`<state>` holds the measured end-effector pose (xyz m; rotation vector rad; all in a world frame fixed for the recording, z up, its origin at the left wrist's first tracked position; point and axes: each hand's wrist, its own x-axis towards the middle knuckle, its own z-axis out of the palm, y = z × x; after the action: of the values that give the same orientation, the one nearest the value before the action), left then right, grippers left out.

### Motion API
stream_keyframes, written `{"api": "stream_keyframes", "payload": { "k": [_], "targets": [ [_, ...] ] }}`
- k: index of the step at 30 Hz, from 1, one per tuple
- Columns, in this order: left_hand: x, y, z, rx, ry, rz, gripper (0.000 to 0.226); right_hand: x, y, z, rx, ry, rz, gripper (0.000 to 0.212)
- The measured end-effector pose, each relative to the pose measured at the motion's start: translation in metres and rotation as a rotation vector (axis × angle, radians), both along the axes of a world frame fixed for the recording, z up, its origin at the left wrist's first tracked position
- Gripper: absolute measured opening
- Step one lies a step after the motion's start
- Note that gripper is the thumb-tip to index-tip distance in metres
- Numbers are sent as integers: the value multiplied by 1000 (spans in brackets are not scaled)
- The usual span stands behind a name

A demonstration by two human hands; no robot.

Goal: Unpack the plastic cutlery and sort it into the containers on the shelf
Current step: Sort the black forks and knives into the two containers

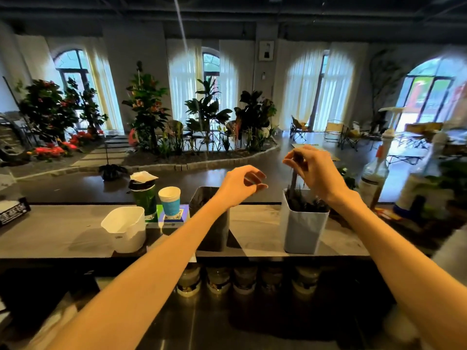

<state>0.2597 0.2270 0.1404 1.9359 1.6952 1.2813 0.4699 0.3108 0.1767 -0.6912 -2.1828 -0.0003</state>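
On the left of the shelf [63, 231] stands a white container [125, 228] — from here it looks empty inside. Just beside it are a dark green canister [144, 198] with a white packet on top and a blue paper cup [169, 200]. Next comes a black container [209, 218], partly hidden behind the left forearm.

The left hand [241, 185] hovers above the black container. Its fingers are loosely curled and I see nothing between them, so I judge it released and idle.

Further right is the pale blue container [304, 226], already filled with dark cutlery standing upright. The right hand [312, 170] is above it and pinches the top of one dark piece of cutlery [294, 179] with thumb and fingertips; the lower end of the piece reaches down among the others in the container. Whether it is a fork, knife or spoon I cannot tell, the picture is blurred there.

Such plastic cutlery is, in my judgement, very light, rather stiff but a little springy, and smooth, so it may slip. A light pinch high on the handle is the right place to hold it — a strong grip is not needed, and bending could snap it.

At the far right stand some bottles [376, 173].
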Motion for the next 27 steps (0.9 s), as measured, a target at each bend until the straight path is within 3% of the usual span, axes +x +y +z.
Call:
{"api": "stream_keyframes", "payload": {
  "k": [6,10,13,16,21,24,27],
  "targets": [
    [64,45,11,-38,-78,-69,35,48,33,1,61,-67,-147,16],
    [94,69,10,-100,-57,-23,34,51,56,-14,-145,-202,-212,22],
    [105,71,2,-160,-40,-3,34,54,62,-26,-283,-287,-194,42],
    [103,63,-6,-168,-54,3,31,64,54,-37,-281,-204,-175,47],
    [95,1,-33,-151,-228,-16,15,78,-6,-81,-315,135,-136,20],
    [97,-63,-80,-254,-366,-60,16,79,-64,-134,-551,253,-32,12],
    [95,-124,-145,-414,-414,-49,13,81,-119,-203,-900,248,112,8]
  ]
}}
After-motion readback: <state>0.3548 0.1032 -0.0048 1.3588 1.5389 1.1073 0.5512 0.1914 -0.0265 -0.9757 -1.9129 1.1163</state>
